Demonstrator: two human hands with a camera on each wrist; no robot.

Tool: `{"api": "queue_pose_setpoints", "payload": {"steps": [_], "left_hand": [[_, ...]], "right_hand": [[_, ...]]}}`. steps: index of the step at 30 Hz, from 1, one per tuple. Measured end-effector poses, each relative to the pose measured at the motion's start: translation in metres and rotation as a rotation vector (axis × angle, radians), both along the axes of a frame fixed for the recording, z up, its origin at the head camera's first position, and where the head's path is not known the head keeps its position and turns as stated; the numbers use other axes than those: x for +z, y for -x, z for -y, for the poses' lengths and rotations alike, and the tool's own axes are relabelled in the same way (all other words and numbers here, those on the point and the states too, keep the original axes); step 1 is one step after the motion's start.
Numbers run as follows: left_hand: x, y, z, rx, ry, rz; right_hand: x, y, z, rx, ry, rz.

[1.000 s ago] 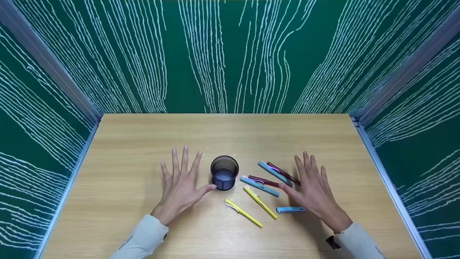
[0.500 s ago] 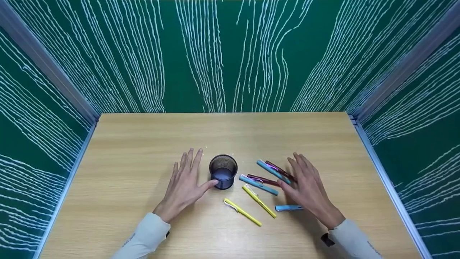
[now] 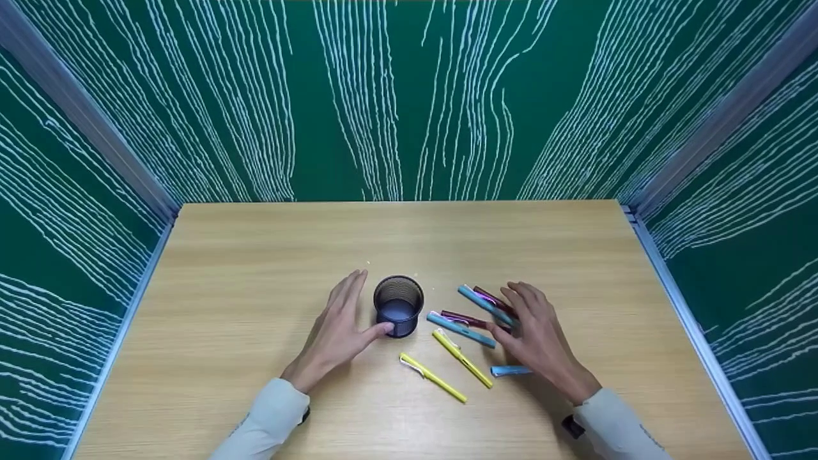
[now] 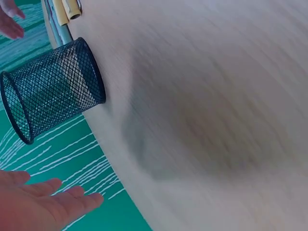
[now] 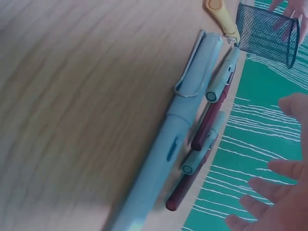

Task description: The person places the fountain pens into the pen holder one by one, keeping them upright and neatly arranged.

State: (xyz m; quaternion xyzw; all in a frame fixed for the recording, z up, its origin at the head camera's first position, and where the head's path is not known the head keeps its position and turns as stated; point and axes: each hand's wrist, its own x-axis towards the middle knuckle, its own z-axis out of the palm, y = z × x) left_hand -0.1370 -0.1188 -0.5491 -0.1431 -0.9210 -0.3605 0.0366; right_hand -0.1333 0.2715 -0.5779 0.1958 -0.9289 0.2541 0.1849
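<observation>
A black mesh pen holder stands upright near the middle of the wooden table. My left hand is just left of it, thumb in front; the left wrist view shows a gap between the fingers and the mesh. To the right lie several pens: two yellow pens, dark red pens, and blue pens. My right hand hovers over the right ends of the pens, fingers loosely bent, holding nothing. It partly covers the lower blue pen, seen close in the right wrist view.
The wooden tabletop stretches behind and to both sides of the hands. Green panels with white wavy lines enclose it at the back and sides, with metal posts at the corners.
The fingers of both hands, spread wide a second ago, are closer together and more bent. My right hand has come slightly left and lower over the pens; my left has shifted right toward the pen holder.
</observation>
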Motion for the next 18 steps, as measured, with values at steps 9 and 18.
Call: {"api": "queue_pose_setpoints", "payload": {"steps": [9, 18], "left_hand": [[-0.01, 0.003, -0.009, -0.011, -0.146, 0.057], [-0.022, 0.007, -0.016, -0.041, -0.302, 0.065]], "right_hand": [[-0.01, 0.005, -0.003, -0.003, 0.039, 0.093], [-0.01, 0.014, -0.01, 0.0, 0.119, 0.245]]}}
